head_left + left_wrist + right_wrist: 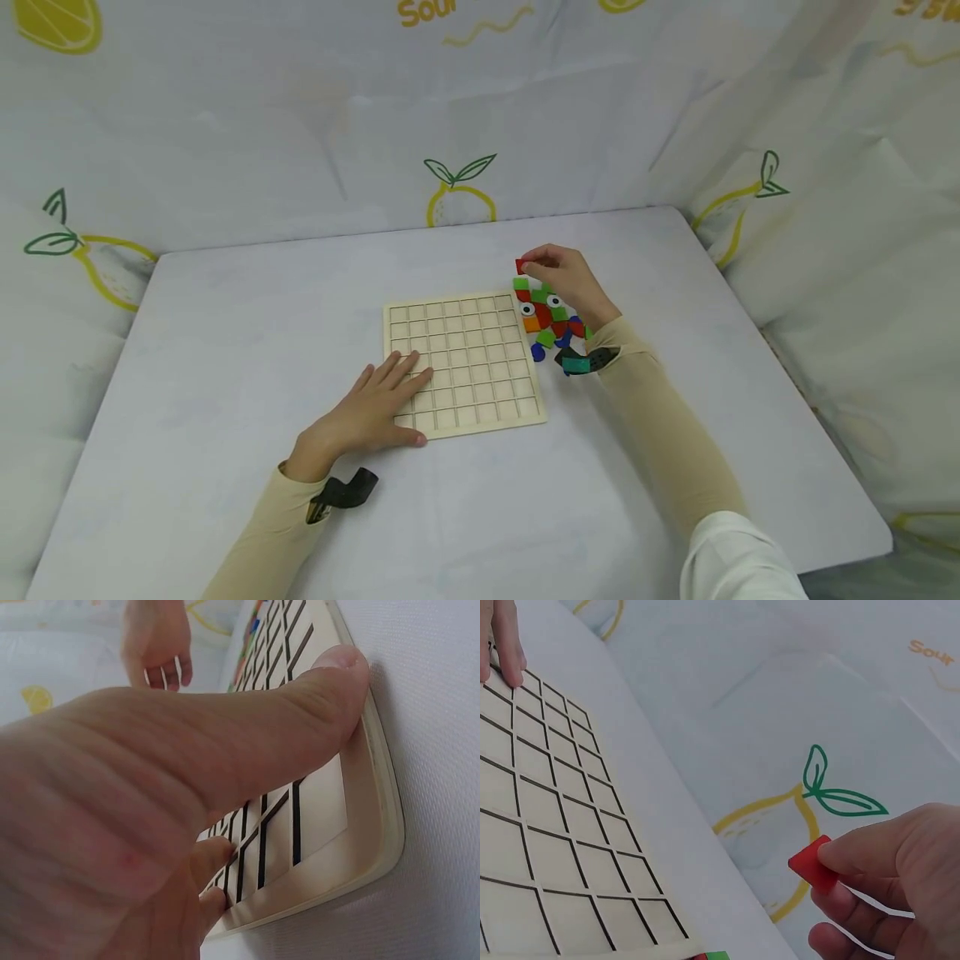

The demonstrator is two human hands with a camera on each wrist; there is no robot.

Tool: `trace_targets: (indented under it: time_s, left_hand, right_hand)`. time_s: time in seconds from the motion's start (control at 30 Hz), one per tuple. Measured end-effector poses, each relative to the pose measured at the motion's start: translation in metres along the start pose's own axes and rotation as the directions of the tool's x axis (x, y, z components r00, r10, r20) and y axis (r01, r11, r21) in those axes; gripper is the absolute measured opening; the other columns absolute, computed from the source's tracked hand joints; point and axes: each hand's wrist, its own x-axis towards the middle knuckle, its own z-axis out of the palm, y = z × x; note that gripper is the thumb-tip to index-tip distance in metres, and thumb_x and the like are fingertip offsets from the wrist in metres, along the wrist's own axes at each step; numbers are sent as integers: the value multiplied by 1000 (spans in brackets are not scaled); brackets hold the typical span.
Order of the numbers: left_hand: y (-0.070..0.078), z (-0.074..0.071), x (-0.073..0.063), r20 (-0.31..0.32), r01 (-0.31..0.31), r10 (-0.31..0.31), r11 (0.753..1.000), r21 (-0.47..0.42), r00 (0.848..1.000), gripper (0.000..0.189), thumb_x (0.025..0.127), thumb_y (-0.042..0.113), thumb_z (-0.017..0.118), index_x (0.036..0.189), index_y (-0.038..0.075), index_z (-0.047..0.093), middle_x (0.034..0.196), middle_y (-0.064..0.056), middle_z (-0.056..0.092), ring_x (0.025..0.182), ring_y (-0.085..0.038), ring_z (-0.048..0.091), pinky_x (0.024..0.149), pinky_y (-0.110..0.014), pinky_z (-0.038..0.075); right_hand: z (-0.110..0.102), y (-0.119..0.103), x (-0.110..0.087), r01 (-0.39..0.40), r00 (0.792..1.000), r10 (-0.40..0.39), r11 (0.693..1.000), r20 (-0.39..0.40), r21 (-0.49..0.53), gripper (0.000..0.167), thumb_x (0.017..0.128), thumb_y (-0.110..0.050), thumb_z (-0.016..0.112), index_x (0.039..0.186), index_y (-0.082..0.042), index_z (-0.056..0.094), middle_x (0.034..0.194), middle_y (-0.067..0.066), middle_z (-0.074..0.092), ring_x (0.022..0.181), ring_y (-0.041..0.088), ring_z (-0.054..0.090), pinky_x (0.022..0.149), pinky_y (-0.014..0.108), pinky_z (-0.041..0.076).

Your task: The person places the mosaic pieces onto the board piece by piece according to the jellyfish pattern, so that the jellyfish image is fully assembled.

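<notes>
A pale wooden grid board (467, 367) lies flat on the table. My left hand (371, 414) rests spread on its near left corner, the thumb lying along the near edge in the left wrist view. Beyond the board's far right corner, my right hand (562, 279) pinches a small red square tile (815, 865) between thumb and fingers, raised above the table. Just below that hand sits a heap of small coloured pieces (543, 313) in red, green, orange and blue, some with white eye prints. The right hand and wrist partly hide the heap.
The white table (247, 358) carries the board and pieces. A white cloth with lemon drawings (461, 196) hangs behind it. A dark strap with a camera (587, 362) sits on the right wrist, another (343, 492) on the left.
</notes>
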Motion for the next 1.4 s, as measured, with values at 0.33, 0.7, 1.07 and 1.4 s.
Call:
trace_targets:
  time_s: [0.33,0.7,1.07,1.4]
  left_hand:
    - [0,2,2,10,-2,2,1000,2,1000,98,85,43,79,162,16,25,173,-11,4,159,-38,-2,126,-65,4]
    - [0,3,3,12,10,-10,1000,-5,1000,98,85,43,80,162,17,26,173,-10,5,159,-38,-2,126,-64,4]
    - [-1,3,2,-4,2,-2,1000,6,1000,97,85,43,79,162,17,25,173,-10,4,159,-38,-2,125,-65,5]
    - [-2,3,2,-3,2,-2,1000,2,1000,98,85,43,79,162,18,25,173,-10,4,160,-37,-2,126,-64,4]
  right_hand:
    - [23,5,2,15,999,-11,995,47,-96,31,101,-34,63,119,-11,69,118,11,70,107,28,60,92,35,51]
    - [40,16,0,48,992,-17,969,128,-242,25,101,-31,63,114,-12,73,112,9,71,99,23,59,84,33,49]
    - [56,27,-2,113,986,-67,941,154,-318,23,101,-28,63,113,-12,75,113,8,72,100,23,60,91,38,51]
    - [61,26,-2,141,986,-93,913,139,-383,20,100,-28,64,104,-11,76,102,6,74,93,23,62,85,37,52]
